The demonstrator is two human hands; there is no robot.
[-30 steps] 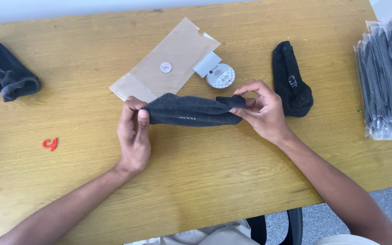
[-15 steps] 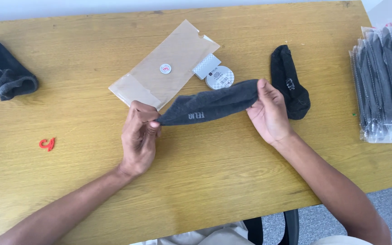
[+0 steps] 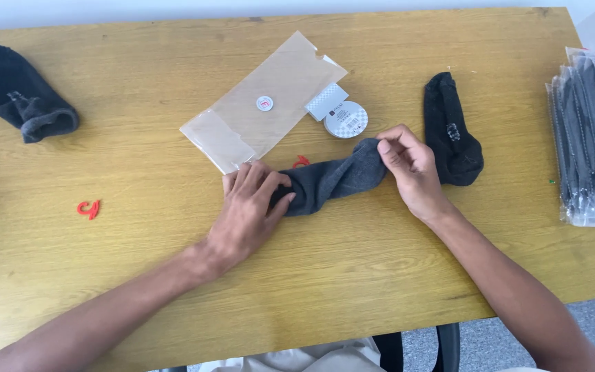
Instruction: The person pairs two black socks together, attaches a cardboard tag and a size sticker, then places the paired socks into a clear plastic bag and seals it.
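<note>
A dark grey sock (image 3: 335,180) lies twisted on the wooden table (image 3: 325,275) between my hands. My left hand (image 3: 246,213) rests on its left end, fingers laid over the fabric. My right hand (image 3: 411,165) pinches the right end between thumb and fingers. A second black sock (image 3: 454,134) lies just right of my right hand. A small red clip (image 3: 301,162) shows behind the held sock, above my left fingers.
A clear flat packet (image 3: 266,100) with a round sticker lies beyond the sock, a round label card (image 3: 346,118) beside it. Another black sock (image 3: 22,93) sits far left, a red clip (image 3: 89,208) left of centre, and a stack of bagged socks (image 3: 593,131) at right.
The sock, held stretched above the table, has come down onto it and twisted. My left hand moved from gripping its end to lying over it. A red clip has appeared behind the sock.
</note>
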